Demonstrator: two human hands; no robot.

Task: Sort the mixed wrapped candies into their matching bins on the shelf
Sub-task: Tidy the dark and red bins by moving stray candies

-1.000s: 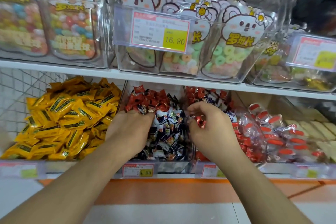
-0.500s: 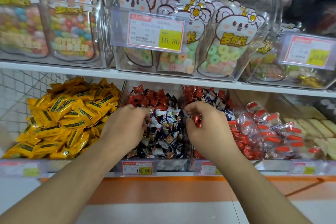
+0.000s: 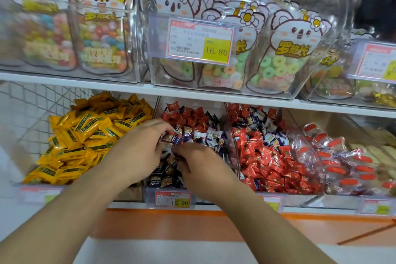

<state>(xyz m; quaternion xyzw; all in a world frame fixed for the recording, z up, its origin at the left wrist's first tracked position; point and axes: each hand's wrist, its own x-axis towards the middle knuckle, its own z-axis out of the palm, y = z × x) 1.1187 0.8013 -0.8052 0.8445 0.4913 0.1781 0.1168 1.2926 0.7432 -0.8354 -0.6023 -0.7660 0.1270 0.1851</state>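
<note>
The middle clear bin [image 3: 150,196] holds dark blue wrapped candies [image 3: 166,176] in front and red wrapped candies [image 3: 188,119] at the back. To its right, the neighbouring bin [image 3: 230,135] is mostly red candies [image 3: 270,161], with a few blue-and-white ones [image 3: 269,137] mixed in near the top. Both hands are in the middle bin, fingertips close together. My left hand [image 3: 139,152] curls its fingers over dark blue candies. My right hand [image 3: 199,169] is knuckles-up, its fingertips buried among the wrappers.
Yellow packets [image 3: 85,135] fill the left bin, and clear packs with red labels [image 3: 342,156] fill one at the right. An upper shelf [image 3: 85,81] carries clear boxes of bagged sweets [image 3: 278,60]. A price tag [image 3: 173,199] hangs on the middle bin's front.
My right hand has moved left, out of the red candy bin and into the middle bin beside my left hand. My left hand has stayed in the middle bin.
</note>
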